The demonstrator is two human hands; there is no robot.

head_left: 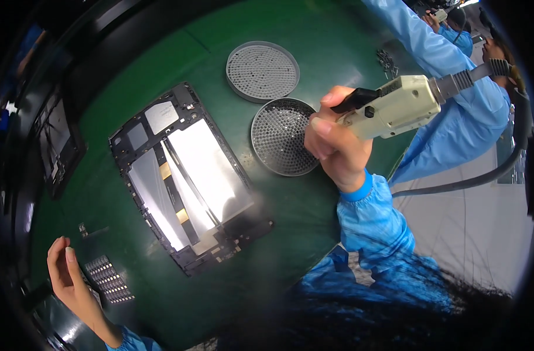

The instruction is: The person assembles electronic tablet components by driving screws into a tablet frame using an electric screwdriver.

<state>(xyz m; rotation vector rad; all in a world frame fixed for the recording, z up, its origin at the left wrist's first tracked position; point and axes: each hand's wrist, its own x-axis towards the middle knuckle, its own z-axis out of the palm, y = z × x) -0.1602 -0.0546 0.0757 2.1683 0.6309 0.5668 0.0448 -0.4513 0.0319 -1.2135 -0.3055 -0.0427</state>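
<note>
A cream electric screwdriver (404, 105) with a black lever is gripped in my right hand (340, 137). Its thick cord leads off to the right; the bit end is hidden behind my fingers. Under that hand sits a round grey screw tray (279, 137) full of small holes, overlapped by my fingers. My left hand (71, 281) is raised at the lower left with loosely bent fingers apart, nothing visible in it. Beside it lies a block of small dark parts in rows (110, 279). Between the hands is an opened tablet-like device (182, 175) with silver battery panels and a black frame.
Another round perforated tray (262, 71) stands behind the first. Loose screws (386, 63) lie at the far right of the green mat (211, 304). A second dark device (59, 143) is at the left. A co-worker's blue sleeve (454, 82) reaches in at upper right.
</note>
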